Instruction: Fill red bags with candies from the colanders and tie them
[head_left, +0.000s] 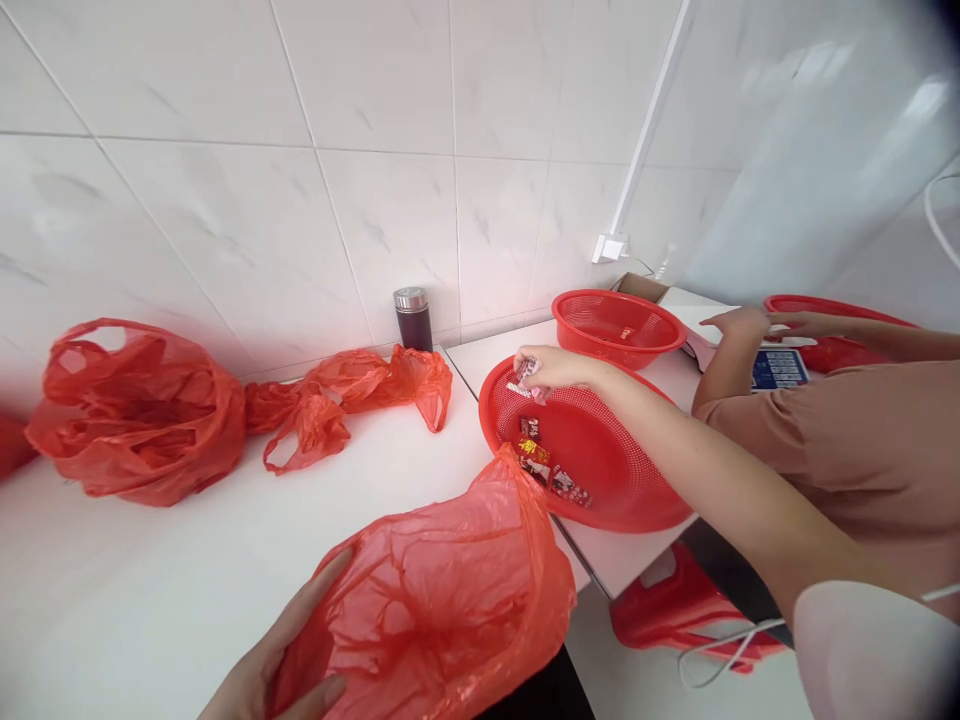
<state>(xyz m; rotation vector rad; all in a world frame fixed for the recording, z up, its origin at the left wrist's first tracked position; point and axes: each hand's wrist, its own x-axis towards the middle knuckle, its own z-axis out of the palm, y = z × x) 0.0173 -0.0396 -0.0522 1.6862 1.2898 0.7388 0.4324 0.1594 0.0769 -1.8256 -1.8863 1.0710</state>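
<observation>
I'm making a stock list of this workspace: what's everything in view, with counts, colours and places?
Open bag: one, red, in left hand
Bulky bag: one, red, left
Crumpled bags: count unclear, red, beside bulky bag
Flask: one, dark, silvery lid, near wall
Near basket: one, red, beyond open bag
Packets: several, mixed colours, in near basket
Second basket: one, red, behind near basket
Third basket: one, red, far right, partly hidden
Keypad: one, blue, near co-worker
Socket: one, white, on wall
Tiled wall: one, whitish, background
Tabletops: two, white, under bags and baskets
Seat: one, red, below tabletop
Co-worker: one, pinkish-brown sleeve, right
Held packet: at least one, pinkish, in right hand
Left hand: one, bare, bottom
Right hand: one, bare, over near basket
</observation>
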